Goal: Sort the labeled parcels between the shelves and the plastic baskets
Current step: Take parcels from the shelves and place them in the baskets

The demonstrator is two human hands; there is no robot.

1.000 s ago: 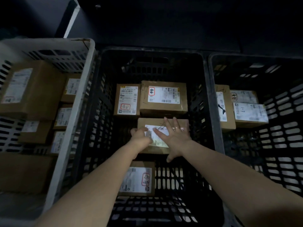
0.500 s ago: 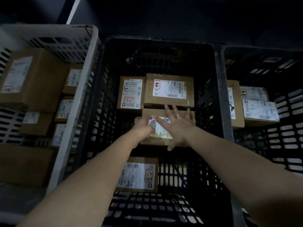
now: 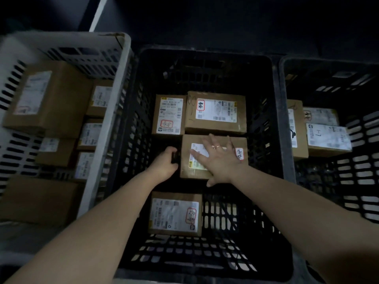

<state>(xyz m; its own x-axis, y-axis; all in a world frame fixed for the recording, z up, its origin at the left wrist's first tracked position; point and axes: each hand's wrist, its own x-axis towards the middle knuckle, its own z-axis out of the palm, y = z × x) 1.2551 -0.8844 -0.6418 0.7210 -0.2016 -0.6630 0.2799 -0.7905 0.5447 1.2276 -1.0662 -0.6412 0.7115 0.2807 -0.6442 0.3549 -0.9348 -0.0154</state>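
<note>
A black plastic basket [image 3: 205, 52] in the middle holds several labeled cardboard parcels. My right hand [image 3: 220, 160] lies flat with spread fingers on top of the middle parcel [image 3: 195, 168]. My left hand [image 3: 165, 163] is curled right beside that parcel's left side, its fingertips lost in the dark gap. Behind it, side by side, lie a narrow parcel [image 3: 169, 116] and a wider parcel [image 3: 215, 112]. Another parcel [image 3: 175, 214] sits near the front under my left forearm.
A white basket [image 3: 121, 83] on the left is packed with several parcels. To the right, a second black basket [image 3: 284, 111] has three parcels at its back left. The surroundings are dark.
My left hand has slid off the parcel's top to its left side. More of the label shows now, with a red-marked tag at its right end. The view has shifted slightly.
</note>
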